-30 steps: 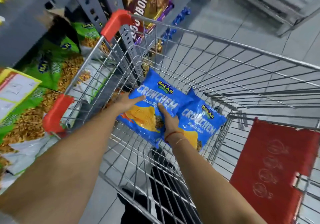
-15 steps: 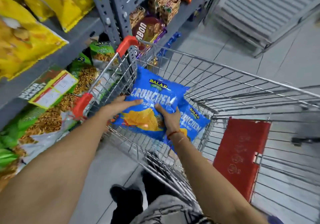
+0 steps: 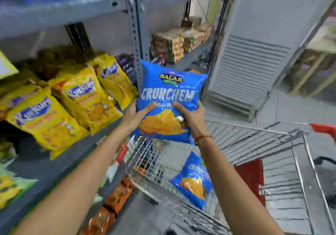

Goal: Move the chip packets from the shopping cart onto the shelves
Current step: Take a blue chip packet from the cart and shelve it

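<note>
Both hands, left hand [image 3: 135,115] and right hand [image 3: 190,114], clasp one puffy blue foil chip packet [image 3: 170,96] above the wire shopping cart [image 3: 254,138], not yet shelved. A second blue packet [image 3: 193,180] lies in the cart at five o'clock. The grey metal shelf [image 3: 60,162] waits at nine o'clock.

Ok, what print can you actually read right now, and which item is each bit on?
"BALAJI" and "CRUNCHEM": held blue packet, gripped by left hand and right hand.
Line below, roughly "Masala Ma...": same packet, partly covered by the fingers.
"CRUNCH...", cut off: blue packet in the cart.
"Kurkure", blurred: yellow packets on the shelf.
Other shelf goods: too blurred to read.
</note>
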Tool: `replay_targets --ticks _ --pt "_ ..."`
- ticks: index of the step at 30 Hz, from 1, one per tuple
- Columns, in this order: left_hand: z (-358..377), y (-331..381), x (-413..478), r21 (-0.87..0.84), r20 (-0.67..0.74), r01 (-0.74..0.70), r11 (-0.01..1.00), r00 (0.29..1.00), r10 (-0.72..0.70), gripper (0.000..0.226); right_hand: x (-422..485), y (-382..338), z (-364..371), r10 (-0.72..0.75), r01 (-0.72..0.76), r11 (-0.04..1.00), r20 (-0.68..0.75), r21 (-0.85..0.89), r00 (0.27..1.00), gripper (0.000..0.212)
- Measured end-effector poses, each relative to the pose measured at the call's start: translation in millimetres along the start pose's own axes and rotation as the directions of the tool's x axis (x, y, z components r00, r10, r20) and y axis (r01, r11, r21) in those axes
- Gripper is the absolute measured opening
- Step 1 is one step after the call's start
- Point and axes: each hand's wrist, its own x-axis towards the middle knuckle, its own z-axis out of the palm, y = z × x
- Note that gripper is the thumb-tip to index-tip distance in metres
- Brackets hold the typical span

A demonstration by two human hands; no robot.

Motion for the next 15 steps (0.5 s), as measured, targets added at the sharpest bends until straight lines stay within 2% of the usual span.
replay_targets --ticks 3,8,15 --pt "-29.4 57.2 -5.8 0.005 -0.042 -0.141 0.99 0.989 0.141 0.069 -1.8 -64.2 24.2 -0.144 0.142 0.989 0.054 0.046 0.988 0.036" --pt "-88.3 131.1 -30.9 0.027 -0.169 -0.33 0.944 0.929 0.329 0.063 -8.1 -148.2 69.6 -0.326 0.308 0.943 0.162 0.124 0.931 0.036" --pt "-168.1 205.1 -75.8 0.089 -0.372 -0.518 0.851 0.775 0.511 0.068 -18.1 -228.9 153.1 -0.501 0.426 0.861 0.315 0.279 0.806 0.028"
